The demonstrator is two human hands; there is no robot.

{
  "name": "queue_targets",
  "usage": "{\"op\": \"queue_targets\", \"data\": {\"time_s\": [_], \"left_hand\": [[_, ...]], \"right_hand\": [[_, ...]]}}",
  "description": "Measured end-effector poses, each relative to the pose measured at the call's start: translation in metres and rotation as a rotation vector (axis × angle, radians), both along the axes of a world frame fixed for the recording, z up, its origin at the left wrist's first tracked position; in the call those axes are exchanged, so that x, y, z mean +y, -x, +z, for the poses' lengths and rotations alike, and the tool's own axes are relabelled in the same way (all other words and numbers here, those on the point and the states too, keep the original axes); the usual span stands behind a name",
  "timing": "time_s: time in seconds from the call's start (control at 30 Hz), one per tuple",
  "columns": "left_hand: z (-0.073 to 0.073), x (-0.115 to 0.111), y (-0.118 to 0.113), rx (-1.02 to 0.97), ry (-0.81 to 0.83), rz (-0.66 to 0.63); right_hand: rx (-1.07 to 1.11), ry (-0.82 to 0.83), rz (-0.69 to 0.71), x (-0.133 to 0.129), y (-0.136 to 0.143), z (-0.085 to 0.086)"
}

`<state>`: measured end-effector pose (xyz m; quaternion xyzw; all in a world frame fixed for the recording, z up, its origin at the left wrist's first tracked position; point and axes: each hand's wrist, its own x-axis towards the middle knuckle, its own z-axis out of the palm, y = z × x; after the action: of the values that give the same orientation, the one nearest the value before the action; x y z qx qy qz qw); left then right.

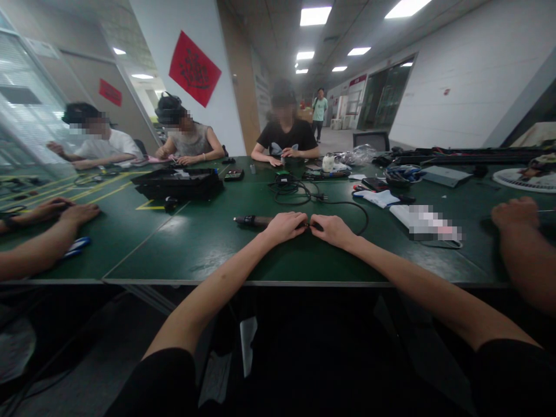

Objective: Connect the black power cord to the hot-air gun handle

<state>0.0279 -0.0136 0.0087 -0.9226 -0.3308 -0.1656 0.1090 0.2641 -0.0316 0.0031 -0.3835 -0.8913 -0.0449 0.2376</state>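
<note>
A dark electric screwdriver [262, 221] lies across the table in front of me, its metal tip to the left. My left hand [285, 227] is closed around its rear part and hides that end. Close by on the right, my right hand [332, 230] pinches a small dark cable connector [308, 225] at the screwdriver's back end. Whether the connector is fully seated in the screwdriver cannot be seen. A black cable [367, 215] curves behind my right hand toward a coiled cord.
A coiled black cord [284, 180] lies beyond my hands. A black tray [178, 184] stands at the left; gloves [377, 198] and a white packet [417, 221] lie right. Co-workers' hands [78, 214] and a co-worker's fist [516, 214] are on either side. Others sit opposite.
</note>
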Motion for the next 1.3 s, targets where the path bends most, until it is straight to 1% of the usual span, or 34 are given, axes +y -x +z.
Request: {"op": "queue_targets", "data": {"time_s": [0.17, 0.33, 0.47, 0.67, 0.83, 1.0, 1.17, 1.3], "left_hand": [[0.0010, -0.0014, -0.0003, 0.023, -0.020, -0.029], [0.0004, -0.0012, -0.0005, 0.027, -0.023, -0.007], [0.0001, -0.0018, -0.0002, 0.032, -0.020, -0.025], [-0.0003, -0.0020, -0.0007, 0.026, -0.006, 0.009], [-0.0007, -0.0022, -0.0009, 0.018, -0.024, -0.019], [-0.0012, -0.0009, -0.0014, 0.010, 0.005, 0.015], [-0.0001, -0.0026, -0.0011, -0.003, 0.006, -0.004], [-0.0009, -0.0012, -0.0014, 0.000, 0.021, 0.026]], "right_hand": [[-0.001, 0.006, -0.011, -0.0007, 0.0003, 0.0008], [-0.007, 0.005, -0.011, -0.0005, 0.0002, 0.0008], [-0.008, 0.003, -0.008, 0.0009, -0.0003, -0.0009], [-0.002, -0.003, 0.005, 0.0015, -0.0008, -0.0017], [0.006, 0.004, 0.006, 0.0012, -0.0009, -0.0008], [0.000, 0.008, 0.012, 0.0009, -0.0003, -0.0006], [-0.008, 0.003, -0.016, -0.0004, 0.0001, 0.0003], [-0.008, 0.004, -0.007, -0.0006, 0.0003, 0.0009]]}}
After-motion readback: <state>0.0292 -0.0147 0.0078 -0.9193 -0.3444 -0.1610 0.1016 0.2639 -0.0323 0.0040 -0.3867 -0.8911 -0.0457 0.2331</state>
